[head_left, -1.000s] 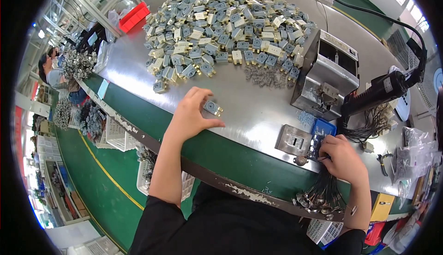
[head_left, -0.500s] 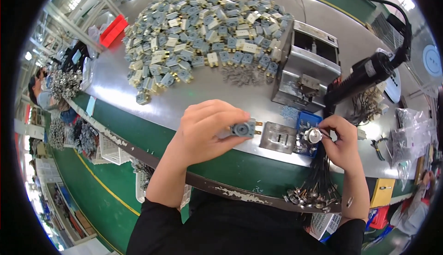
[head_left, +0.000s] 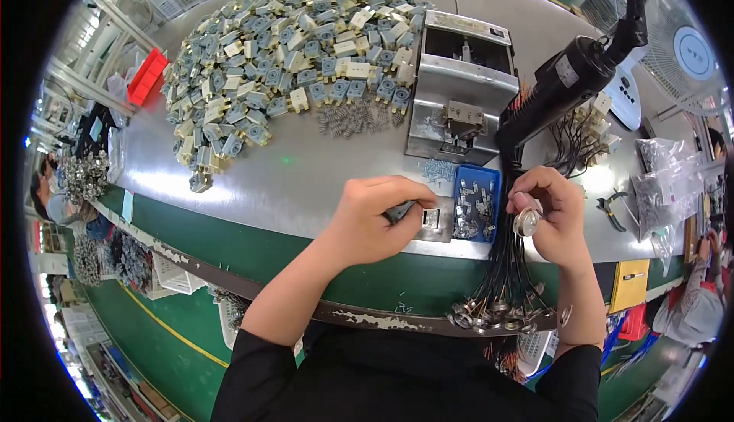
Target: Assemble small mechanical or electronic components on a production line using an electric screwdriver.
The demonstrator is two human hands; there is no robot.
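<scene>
My left hand (head_left: 375,219) is closed around a small grey block-shaped component (head_left: 399,212), mostly hidden by the fingers. Its fingertips reach the left part of a flat metal fixture plate (head_left: 437,231) with a slot. To the right, my right hand (head_left: 556,215) pinches a round silver cap-like metal part (head_left: 527,222) with its fingers, just right of a blue tray (head_left: 500,185) of small metal pieces. Below hangs a bundle of black wires (head_left: 501,269) with round metal ends (head_left: 497,316) at the table edge.
A large heap of grey and cream components (head_left: 298,47) covers the back left, with small springs (head_left: 355,118) before it. A metal press-like machine (head_left: 462,86) and a black cylindrical tool (head_left: 550,89) stand behind the tray. Pliers (head_left: 612,212) and plastic bags (head_left: 669,181) lie right.
The whole view has shifted, so the bench appears further left. My left hand has brought the grey component rightward to the fixture plate. My right hand has moved the round part clear of the tray.
</scene>
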